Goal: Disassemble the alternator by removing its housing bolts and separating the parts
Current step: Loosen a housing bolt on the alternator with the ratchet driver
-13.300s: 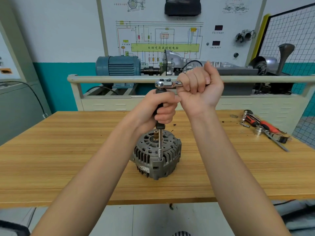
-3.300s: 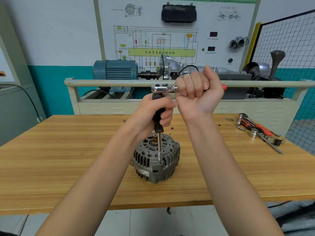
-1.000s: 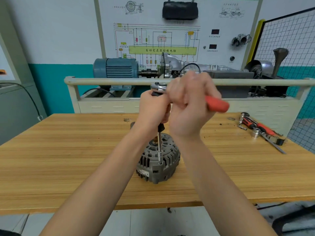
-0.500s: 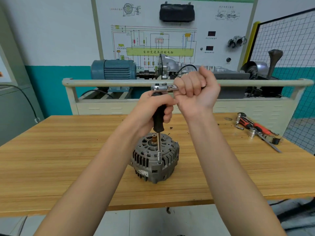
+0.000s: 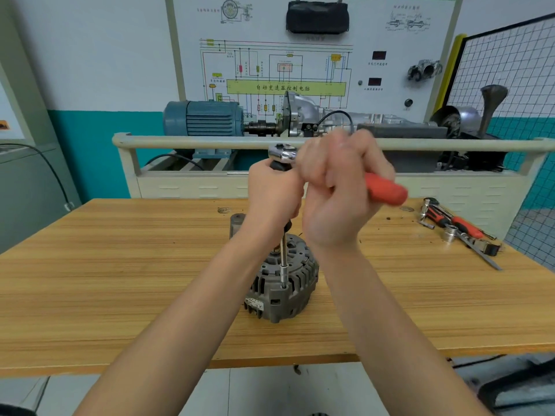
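A grey alternator [image 5: 283,285] stands on the wooden table [image 5: 120,265] in front of me. A long steel extension bar [image 5: 283,267] runs straight down from a ratchet head [image 5: 282,152] onto a bolt at the housing's near edge. My left hand [image 5: 271,195] grips the black upper part of the bar just under the ratchet head. My right hand [image 5: 338,193] grips the ratchet's red handle [image 5: 386,189], whose end sticks out to the right. The hand is blurred with motion.
Loose tools lie at the table's right: a red-handled ratchet [image 5: 450,220], a socket [image 5: 449,236] and a file [image 5: 480,255]. A small grey part [image 5: 236,223] stands behind the alternator. A training bench with a rail [image 5: 192,143] and a blue motor [image 5: 204,118] is behind the table.
My right hand has swung the ratchet handle from pointing away to pointing right and toward me, so its red end shows again. My left hand stays on the bar.
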Demonstrator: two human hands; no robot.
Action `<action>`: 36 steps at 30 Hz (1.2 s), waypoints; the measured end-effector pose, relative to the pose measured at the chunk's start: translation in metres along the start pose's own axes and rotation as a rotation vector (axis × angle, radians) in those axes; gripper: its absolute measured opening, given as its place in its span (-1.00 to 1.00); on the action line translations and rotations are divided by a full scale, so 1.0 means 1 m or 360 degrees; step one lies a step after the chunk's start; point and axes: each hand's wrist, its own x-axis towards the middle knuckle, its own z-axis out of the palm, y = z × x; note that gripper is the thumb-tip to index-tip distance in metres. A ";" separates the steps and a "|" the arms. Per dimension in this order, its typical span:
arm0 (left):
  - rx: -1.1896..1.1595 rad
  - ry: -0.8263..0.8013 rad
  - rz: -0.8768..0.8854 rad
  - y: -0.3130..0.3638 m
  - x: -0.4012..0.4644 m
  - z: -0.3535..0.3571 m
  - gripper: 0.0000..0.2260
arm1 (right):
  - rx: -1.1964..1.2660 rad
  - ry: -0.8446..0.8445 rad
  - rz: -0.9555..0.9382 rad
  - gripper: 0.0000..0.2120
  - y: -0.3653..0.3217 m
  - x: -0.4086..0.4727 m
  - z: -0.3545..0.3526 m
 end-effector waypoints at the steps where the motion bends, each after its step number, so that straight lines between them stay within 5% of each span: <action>1: 0.0044 -0.0006 0.0054 0.000 -0.002 0.001 -0.77 | -0.0161 -0.0054 -0.0089 -0.68 0.000 -0.005 0.002; 3: 0.0060 -0.0044 0.0087 -0.002 -0.003 0.000 -0.75 | -0.0247 -0.0068 -0.0132 -0.67 0.001 -0.010 0.003; 6: -0.0092 -0.0168 -0.0063 -0.003 0.001 -0.008 -0.69 | 0.0114 -0.0046 0.0011 -0.63 0.000 0.004 -0.004; 12: -0.0391 -0.0571 -0.0165 -0.006 0.011 -0.022 -0.74 | 0.0968 0.0311 0.0924 -0.55 0.010 0.038 -0.032; 15: -0.0446 -0.0758 -0.0216 -0.008 0.011 -0.020 -0.69 | 0.1340 0.0519 0.1094 -0.55 0.021 0.042 -0.041; 21: -0.0322 -0.0468 -0.0203 -0.011 0.010 -0.013 -0.57 | 0.0955 0.0400 0.0832 -0.53 0.009 0.033 -0.032; 25: -0.0222 -0.0191 -0.0079 -0.011 0.005 -0.004 -0.60 | 0.0242 0.0079 0.0181 -0.63 0.002 0.008 -0.009; 28: -0.0477 -0.0193 0.0040 -0.006 -0.004 0.013 -0.67 | -0.0289 -0.0073 -0.0245 -0.69 0.003 -0.009 0.005; 33: -0.0151 -0.0134 0.0028 -0.009 -0.001 -0.004 -0.68 | -0.0020 -0.0022 -0.0045 -0.64 0.000 0.003 -0.001; 36: -0.0122 -0.0349 -0.0073 -0.007 0.003 -0.013 -0.69 | 0.0428 0.0060 0.0322 -0.56 -0.001 0.022 -0.014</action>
